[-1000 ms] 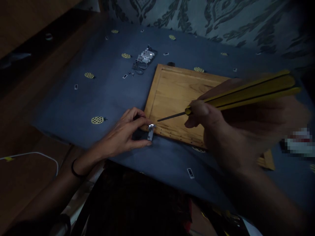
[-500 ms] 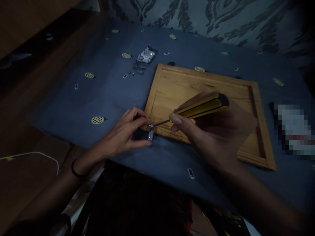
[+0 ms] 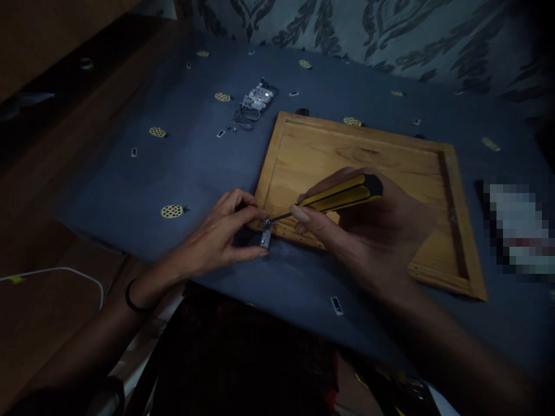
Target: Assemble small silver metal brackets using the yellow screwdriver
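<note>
My right hand [image 3: 368,242] is wrapped round a screwdriver [image 3: 342,195] with a yellow and black handle, its shaft slanting down to the left. The screwdriver's tip meets a small metal hinge [image 3: 265,237] at the near left corner of a framed wooden panel [image 3: 310,141]. My left hand [image 3: 223,228] steadies the hinge, with the forefinger at its top and the thumb beside its lower end. Whatever screw sits under the tip is too small to make out.
Several metal hinge parts [image 3: 259,97] and a dark looped piece [image 3: 247,118] lie beyond the panel on the blue pineapple-print cloth [image 3: 195,167]. Tiny screws [image 3: 234,131] are close to them. A blurred-out object [image 3: 520,228] lies at the right. Patterned wallpaper [image 3: 347,29] backs the table.
My right hand and the screwdriver handle have shifted a little left and down, with the handle at a flatter angle. My left hand and the hinge have stayed in place.
</note>
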`<state>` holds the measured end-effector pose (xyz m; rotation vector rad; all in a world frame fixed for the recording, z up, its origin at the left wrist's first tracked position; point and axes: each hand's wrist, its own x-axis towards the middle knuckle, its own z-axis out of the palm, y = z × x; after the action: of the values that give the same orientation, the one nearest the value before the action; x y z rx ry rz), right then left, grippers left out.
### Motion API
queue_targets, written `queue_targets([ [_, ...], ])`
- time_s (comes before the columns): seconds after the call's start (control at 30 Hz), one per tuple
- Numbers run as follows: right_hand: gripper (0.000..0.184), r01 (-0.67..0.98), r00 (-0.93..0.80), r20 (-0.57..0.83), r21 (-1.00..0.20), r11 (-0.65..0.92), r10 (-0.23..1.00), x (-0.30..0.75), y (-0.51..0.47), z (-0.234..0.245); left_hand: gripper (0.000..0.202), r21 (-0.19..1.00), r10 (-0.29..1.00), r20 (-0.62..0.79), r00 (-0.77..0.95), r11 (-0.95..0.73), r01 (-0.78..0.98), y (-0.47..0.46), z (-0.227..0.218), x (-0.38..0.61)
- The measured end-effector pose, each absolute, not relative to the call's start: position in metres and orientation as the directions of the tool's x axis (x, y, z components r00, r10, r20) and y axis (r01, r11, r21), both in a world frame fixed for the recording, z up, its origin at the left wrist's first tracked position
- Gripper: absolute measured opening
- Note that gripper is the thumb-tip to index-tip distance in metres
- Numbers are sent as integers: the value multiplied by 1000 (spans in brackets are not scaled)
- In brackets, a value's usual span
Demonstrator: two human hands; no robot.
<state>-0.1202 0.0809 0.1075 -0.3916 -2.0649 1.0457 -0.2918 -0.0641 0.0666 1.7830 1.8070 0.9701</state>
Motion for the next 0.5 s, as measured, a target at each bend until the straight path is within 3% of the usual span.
queue_targets([
  [0.2, 28, -28, -686, 453, -798, 602, 569, -119, 81, 109, 42, 719, 983, 160, -87, -56, 693, -64, 66, -292],
  [0.5, 29, -72, -682, 489, -785, 615, 544, -119, 80, 110, 42, 713, 980, 181, -77, -77, 696, -64, 66, -293],
])
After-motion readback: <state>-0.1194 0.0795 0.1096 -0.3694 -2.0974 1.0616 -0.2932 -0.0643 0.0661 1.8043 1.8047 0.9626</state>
